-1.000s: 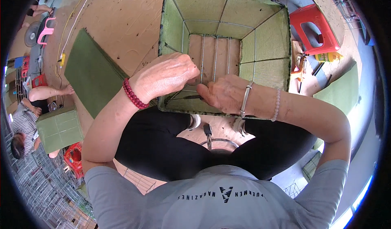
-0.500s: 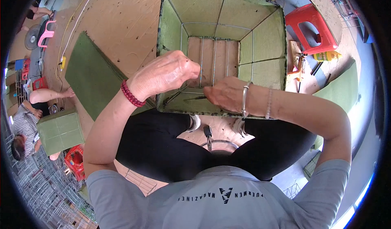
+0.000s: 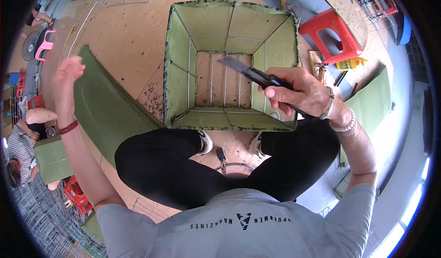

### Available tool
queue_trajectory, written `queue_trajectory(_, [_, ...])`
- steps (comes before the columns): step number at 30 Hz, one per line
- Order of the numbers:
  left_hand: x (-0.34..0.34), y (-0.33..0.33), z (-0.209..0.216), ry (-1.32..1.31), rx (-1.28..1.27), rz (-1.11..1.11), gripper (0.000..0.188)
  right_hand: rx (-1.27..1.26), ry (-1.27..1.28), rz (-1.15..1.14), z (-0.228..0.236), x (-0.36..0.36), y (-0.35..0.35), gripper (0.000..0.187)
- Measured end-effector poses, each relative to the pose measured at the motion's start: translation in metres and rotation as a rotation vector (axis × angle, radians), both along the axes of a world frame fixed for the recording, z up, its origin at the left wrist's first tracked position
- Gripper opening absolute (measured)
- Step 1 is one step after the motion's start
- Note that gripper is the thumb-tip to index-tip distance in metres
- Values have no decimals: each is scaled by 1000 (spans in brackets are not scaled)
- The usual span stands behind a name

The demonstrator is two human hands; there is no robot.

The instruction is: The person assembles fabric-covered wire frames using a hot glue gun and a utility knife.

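My right hand (image 3: 303, 92) grips a black utility knife (image 3: 262, 77), its blade out and pointing up and left over the open box. That box (image 3: 178, 58) has green fabric stretched on a wire frame, with dark, rough edging round its rim. Through its wire bottom the brown floor shows. It stands before my knees. My left hand (image 3: 70, 70) is raised far to the left, apart from the box, near the end of a stack of green fabric sheets (image 3: 98, 92). Motion blurs its fingers, so whether it holds anything is unclear.
Dark scraps (image 3: 156, 95) litter the floor left of the box. A red stool (image 3: 330, 35) with a board on it stands at the right, near another green sheet (image 3: 374, 104). At the far left a person (image 3: 22, 141) sits by a green-covered frame (image 3: 53, 159) and piled wire frames (image 3: 46, 216).
My left hand has swung from the box's near rim out to the left. My right hand has lifted, bringing the knife into plain view. The box appears slightly lower and further left.
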State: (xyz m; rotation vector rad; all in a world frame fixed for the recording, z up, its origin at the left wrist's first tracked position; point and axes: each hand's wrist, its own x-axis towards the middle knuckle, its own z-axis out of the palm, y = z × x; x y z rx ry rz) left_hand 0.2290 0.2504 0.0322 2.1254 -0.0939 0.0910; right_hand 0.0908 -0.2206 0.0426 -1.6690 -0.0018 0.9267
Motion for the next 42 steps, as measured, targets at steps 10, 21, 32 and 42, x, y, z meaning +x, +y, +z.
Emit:
queue_trajectory(10, [-21, -51, -5, -35, 357, -206, 30, 332, 32, -263, 17, -39, -22, 38])
queue_trajectory(21, [6, -140, -7, -125, 661, -283, 28, 505, -290, -839, 37, -119, -102, 62])
queue_trajectory(32, [-12, -238, 1, -525, 577, -411, 35, 638, -339, -1339, -55, -257, -215, 58])
queue_trajectory(42, [-124, -285, -38, 795, 162, -1377, 42, 721, 82, -1673, -176, -314, -224, 38])
